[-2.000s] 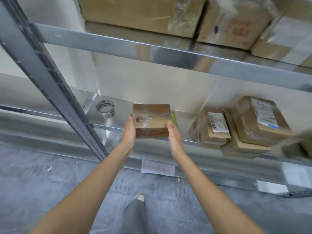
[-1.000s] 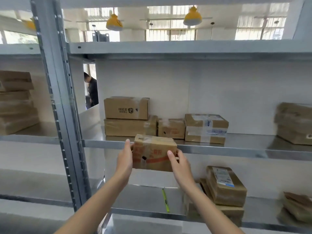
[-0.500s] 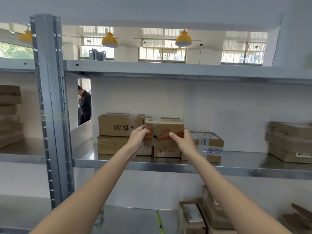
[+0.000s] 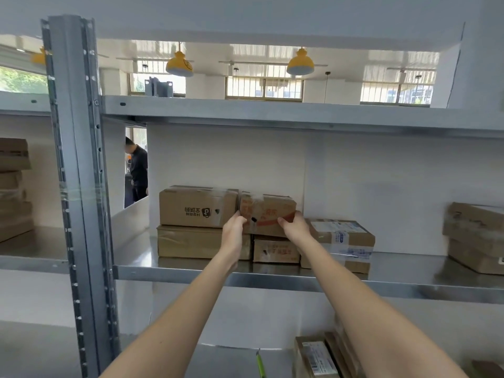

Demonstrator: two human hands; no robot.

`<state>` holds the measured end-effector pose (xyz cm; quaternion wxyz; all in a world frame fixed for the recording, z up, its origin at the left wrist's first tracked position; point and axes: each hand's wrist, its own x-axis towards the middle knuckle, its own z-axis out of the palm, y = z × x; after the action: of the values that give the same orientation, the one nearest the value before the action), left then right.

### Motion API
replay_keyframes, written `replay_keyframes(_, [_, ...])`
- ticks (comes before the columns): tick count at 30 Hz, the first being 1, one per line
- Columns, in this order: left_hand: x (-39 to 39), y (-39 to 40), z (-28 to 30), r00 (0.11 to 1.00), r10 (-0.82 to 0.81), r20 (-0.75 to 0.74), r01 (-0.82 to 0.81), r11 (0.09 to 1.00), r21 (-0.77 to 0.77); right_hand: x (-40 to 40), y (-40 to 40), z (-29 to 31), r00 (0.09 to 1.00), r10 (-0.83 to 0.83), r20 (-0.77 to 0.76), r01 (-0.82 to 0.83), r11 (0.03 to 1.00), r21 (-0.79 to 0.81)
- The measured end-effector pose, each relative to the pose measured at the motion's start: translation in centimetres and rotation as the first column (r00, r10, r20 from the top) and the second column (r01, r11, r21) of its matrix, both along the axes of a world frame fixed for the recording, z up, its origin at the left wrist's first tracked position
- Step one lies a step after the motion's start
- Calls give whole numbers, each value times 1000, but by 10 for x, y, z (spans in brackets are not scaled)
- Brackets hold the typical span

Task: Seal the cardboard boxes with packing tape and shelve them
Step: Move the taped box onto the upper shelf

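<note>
Both hands, the left hand (image 4: 235, 227) and the right hand (image 4: 296, 227), grip one taped box (image 4: 268, 212) by its sides, on top of a small box (image 4: 276, 249) on the middle shelf (image 4: 409, 289). Five boxes stand together here: two stacked at left, these two, and a labelled box (image 4: 342, 242) at right.

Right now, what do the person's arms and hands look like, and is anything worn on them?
Both forearms are bare: no sleeves show. The left hand and the right hand wear no gloves, and no watch, ring or bracelet is visible.
</note>
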<state>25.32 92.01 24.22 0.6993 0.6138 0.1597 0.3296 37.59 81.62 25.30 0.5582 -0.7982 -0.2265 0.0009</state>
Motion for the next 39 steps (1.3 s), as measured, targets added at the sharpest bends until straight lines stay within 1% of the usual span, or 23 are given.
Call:
replay_keyframes(4, [6,-2,-8,998,31,-62,-22,988,151,8,12,1,1000,-12,-25,12,1000,-1])
replay_keyframes(8, [4,-2,-11,998,24,-63,-14,988,153,15,15,-6,999,-8,-45,8,1000,-1])
replay_keyframes(11, [-1,-6,-13,999,35,-11,-33,991,131,17,14,-14,998,-5,-62,7,999,35])
replay_keyframes(13, [-3,-9,-20,996,87,26,-89,991,101,13,15,-21,999,-26,-47,30,996,83])
replay_keyframes(14, [-4,-11,-26,990,137,37,-140,983,119,9,14,-26,998,-54,-22,56,992,110])
replay_keyframes(15, [-4,-13,-33,979,197,43,-202,962,184,1,12,-32,996,-92,9,90,986,141])
replay_keyframes(17, [-6,-21,-50,953,297,66,-298,869,395,-16,7,-48,978,-175,112,149,967,207])
replay_keyframes(19, [-9,-33,-69,946,305,108,-314,784,536,-34,1,-71,934,-230,272,165,957,241])
replay_keyframes(21, [-12,-43,-87,957,276,92,-277,766,580,-48,-6,-97,881,-260,396,177,956,233])
replay_keyframes(24, [-16,-48,-125,970,241,-32,-181,801,571,-64,-19,-144,855,-255,452,194,965,177])
replay_keyframes(27, [-23,-46,-169,966,198,-165,-86,850,519,-77,-38,-196,877,-262,402,247,965,90])
replay_keyframes(29, [-28,-46,-200,961,156,-230,-37,891,452,-86,-54,-229,889,-286,359,298,954,23])
replay_keyframes(31, [-32,-47,-230,950,106,-293,12,928,373,-95,-70,-255,920,-304,246,317,948,-12])
replay_keyframes(33, [-33,-50,-256,937,57,-343,54,951,306,-102,-87,-278,931,-350,105,354,935,-24])
replay_keyframes(36, [-29,-60,-284,912,14,-410,95,965,243,-107,-109,-310,892,-444,-86,441,896,-44])
replay_keyframes(38, [-20,-69,-298,877,-40,-479,164,962,220,-104,-120,-336,855,-476,-206,471,879,-78])
replay_keyframes(39, [-13,-74,-307,856,-72,-513,200,959,199,-101,-123,-347,832,-483,-272,484,872,-69])
